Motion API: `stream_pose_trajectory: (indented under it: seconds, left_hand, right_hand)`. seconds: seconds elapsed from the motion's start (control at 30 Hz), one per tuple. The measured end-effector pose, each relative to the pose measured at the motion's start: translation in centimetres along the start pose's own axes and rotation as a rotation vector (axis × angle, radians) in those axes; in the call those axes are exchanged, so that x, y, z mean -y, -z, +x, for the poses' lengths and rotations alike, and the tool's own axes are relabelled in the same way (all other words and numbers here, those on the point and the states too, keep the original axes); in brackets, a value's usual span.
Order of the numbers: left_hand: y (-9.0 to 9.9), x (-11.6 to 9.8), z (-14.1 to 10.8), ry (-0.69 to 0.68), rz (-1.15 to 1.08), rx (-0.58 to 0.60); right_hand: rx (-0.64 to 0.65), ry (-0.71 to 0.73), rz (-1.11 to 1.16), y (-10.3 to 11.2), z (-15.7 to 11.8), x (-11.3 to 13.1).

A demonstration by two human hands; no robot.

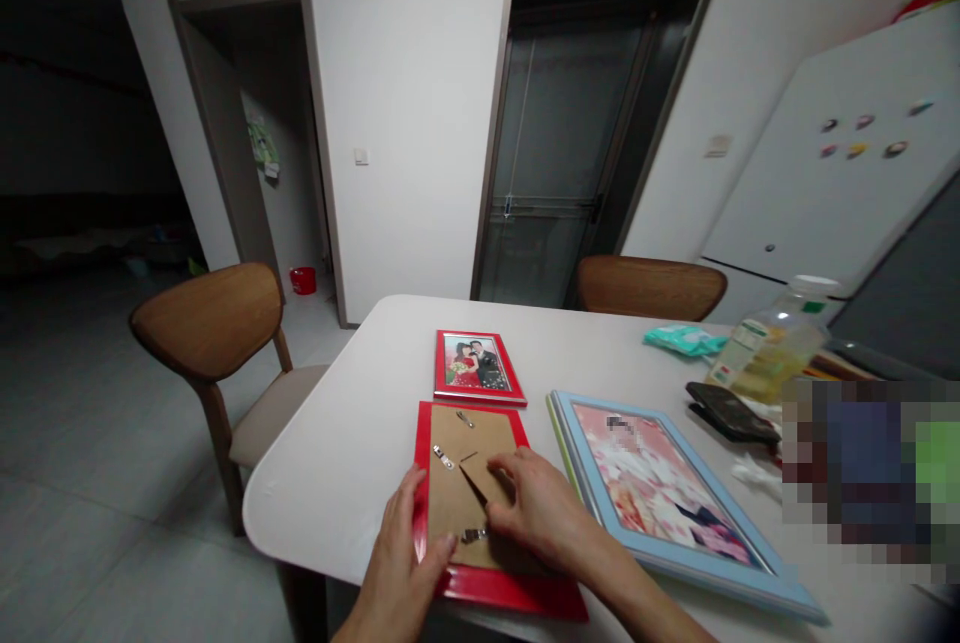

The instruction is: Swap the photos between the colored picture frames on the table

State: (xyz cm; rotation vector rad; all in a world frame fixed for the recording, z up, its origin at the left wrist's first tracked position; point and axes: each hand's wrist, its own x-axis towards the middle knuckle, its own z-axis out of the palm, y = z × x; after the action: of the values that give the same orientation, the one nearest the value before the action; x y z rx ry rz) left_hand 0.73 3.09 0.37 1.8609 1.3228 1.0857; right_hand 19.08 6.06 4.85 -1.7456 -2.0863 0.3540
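Observation:
A red picture frame (pixel 517 591) lies face down at the near edge of the table, its brown backing board (pixel 450 428) up. Small metal clips (pixel 444 458) sit on the board. My left hand (pixel 401 548) holds the frame's left side, fingers along the edge and thumb over the board. My right hand (pixel 536 508) bends over the middle of the board, pinching a cut flap (pixel 474 485) whose edge stands slightly raised, with a dark gap beside it. The fingertips partly cover this flap. Just beyond lies a smaller red frame (pixel 480 368), picture up.
A stack of frames topped by a light blue one (pixel 675 493) lies to the right. Farther right are a dark wallet-like item (pixel 731 413), a large bottle of yellow liquid (pixel 776 338) and a teal packet (pixel 684 339). Wooden chairs (pixel 214 318) stand around the white table (pixel 330 483).

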Motion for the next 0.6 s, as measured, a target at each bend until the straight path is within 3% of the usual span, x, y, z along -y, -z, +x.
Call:
stream_pose_trajectory:
  seconds: [0.2, 0.3, 0.43, 0.6]
  left_hand:
    - [0.7, -1.5, 2.2, 0.198, -0.501, 0.015]
    - [2.3, -1.1, 2.9, 0.299, -0.694, -0.023]
    - [5.9, 1.2, 3.0, 0.388, -0.656, -0.132]
    - [9.2, 4.0, 2.6, 0.480, -0.394, -0.217]
  right_hand:
    - [-0.059, 0.043, 0.075, 1.9, -0.3, 2.6]
    - [-0.076, 0.065, 0.179, 1.8, -0.5, 2.0]
    - [-0.133, -0.057, 0.033, 0.6, -0.4, -1.4]
    - [-0.047, -0.163, -0.121, -1.2, -0.3, -3.7]
